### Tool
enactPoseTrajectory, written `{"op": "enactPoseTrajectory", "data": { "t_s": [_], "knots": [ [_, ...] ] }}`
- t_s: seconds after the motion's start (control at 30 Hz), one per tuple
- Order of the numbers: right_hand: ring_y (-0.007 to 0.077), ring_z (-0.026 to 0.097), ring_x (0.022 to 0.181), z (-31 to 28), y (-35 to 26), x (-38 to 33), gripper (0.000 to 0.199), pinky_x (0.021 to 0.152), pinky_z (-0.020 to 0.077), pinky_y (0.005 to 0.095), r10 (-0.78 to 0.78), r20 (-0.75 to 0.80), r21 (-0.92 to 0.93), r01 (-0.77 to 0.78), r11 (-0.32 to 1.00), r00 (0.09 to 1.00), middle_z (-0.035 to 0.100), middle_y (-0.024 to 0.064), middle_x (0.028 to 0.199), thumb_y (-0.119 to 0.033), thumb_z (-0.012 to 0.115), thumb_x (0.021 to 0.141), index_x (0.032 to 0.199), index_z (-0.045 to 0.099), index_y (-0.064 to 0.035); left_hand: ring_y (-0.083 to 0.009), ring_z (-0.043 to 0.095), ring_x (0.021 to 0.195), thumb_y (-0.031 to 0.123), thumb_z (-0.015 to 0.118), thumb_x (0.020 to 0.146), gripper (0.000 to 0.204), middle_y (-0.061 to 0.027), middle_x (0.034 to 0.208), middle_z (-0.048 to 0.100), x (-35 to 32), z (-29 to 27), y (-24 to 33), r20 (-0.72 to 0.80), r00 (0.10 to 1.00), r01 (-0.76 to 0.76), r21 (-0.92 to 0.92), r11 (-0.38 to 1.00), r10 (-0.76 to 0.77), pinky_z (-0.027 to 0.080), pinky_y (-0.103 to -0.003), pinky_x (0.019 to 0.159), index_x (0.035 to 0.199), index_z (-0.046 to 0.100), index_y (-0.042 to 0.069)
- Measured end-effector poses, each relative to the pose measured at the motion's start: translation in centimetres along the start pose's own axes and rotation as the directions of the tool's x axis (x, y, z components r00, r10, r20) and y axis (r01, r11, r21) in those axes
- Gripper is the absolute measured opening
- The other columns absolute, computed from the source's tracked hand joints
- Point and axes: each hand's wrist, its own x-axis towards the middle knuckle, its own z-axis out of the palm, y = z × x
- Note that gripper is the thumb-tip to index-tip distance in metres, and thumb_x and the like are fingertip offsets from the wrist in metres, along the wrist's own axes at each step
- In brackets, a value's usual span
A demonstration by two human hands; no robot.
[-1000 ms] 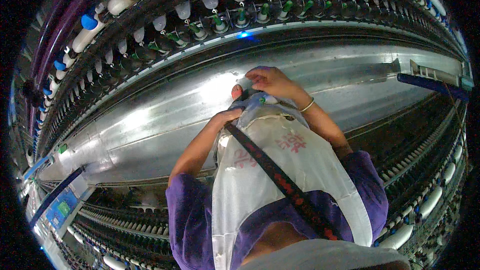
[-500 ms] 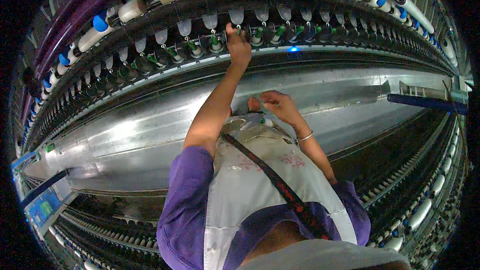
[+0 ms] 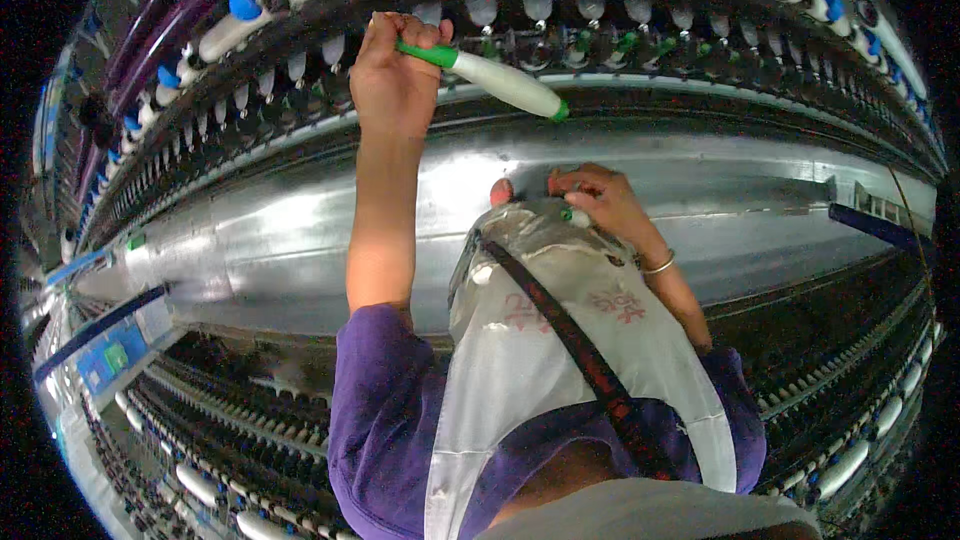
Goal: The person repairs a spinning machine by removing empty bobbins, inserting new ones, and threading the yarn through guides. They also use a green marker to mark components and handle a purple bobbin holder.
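At the far left, a blue panel [image 3: 110, 355] sits low beside the long spinning frame, whose shiny metal housing [image 3: 300, 240] curves across the view. Above it runs a row of white bobbins [image 3: 300, 65] on spindles, with blue-capped ones higher up. The left hand [image 3: 395, 75] is raised to that row, its fingers [image 3: 420, 35] wrapped tight around the green end of 1 white bobbin [image 3: 500, 80], which juts out to the right, tilted slightly down, clear of the row. Lower and to the right, the right hand [image 3: 600, 202] rests at the mouth of a whitish bag [image 3: 560, 340] slung on a dark strap [image 3: 570, 340] across the chest; its fingers curl together at the bag's rim, pinching something small I cannot make out.
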Motion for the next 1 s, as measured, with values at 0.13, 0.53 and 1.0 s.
{"op": "enactPoseTrajectory", "data": {
  "t_s": [0.13, 0.53, 1.0],
  "knots": [
    [0.0178, 0.065, 0.083, -0.6, -7.0, 0.9, 0.014, 0.074, 0.0523, 0.0297, -0.382, -0.115, -0.076, 0.375, 0.924, 0.917, 0.067, 0.0093, 0.093, -0.001, 0.068, 0.079, 0.093, 0.069, -0.002, -0.0187, 0.046, 0.072, 0.023, 0.051, 0.096, 0.02, -0.0029, 0.073, 0.043, -1.8, -3.0, 1.5, 0.159, 0.975, 0.184, -0.175, 0.967, -0.157, 0.038, -0.044, 0.096, 0.084, 0.052, 0.006],
    [0.0223, 0.065, 0.075, -0.6, -14.3, 6.9, 0.022, 0.06, 0.0544, 0.0295, -0.784, 0.094, -0.577, 0.675, 0.459, 0.614, 0.063, 0.0075, 0.098, -0.001, 0.069, 0.07, 0.091, 0.064, 0.0004, -0.0173, 0.05, 0.08, -0.008, 0.054, 0.077, 0.021, -0.0029, 0.081, 0.046, -6.1, 0.4, 0.8, 0.137, 0.95, 0.264, 0.131, 0.956, -0.281, 0.043, -0.041, 0.093, 0.091, 0.048, 0.007],
    [0.0119, 0.06, 0.077, 2.7, -6.5, 6.8, 0.015, 0.063, 0.0489, 0.026, -0.068, -0.341, 0.571, 0.264, 0.778, 0.938, 0.062, 0.0107, 0.104, -0.012, 0.067, 0.078, 0.09, 0.06, -0.0049, -0.0344, 0.055, 0.115, 0.014, 0.053, 0.095, 0.021, -0.0189, 0.113, 0.06, -9.1, -6.1, -3.1, -0.105, 0.918, 0.353, -0.226, 0.908, -0.383, 0.047, -0.049, 0.099, 0.108, 0.054, -0.002]
  ]
}}
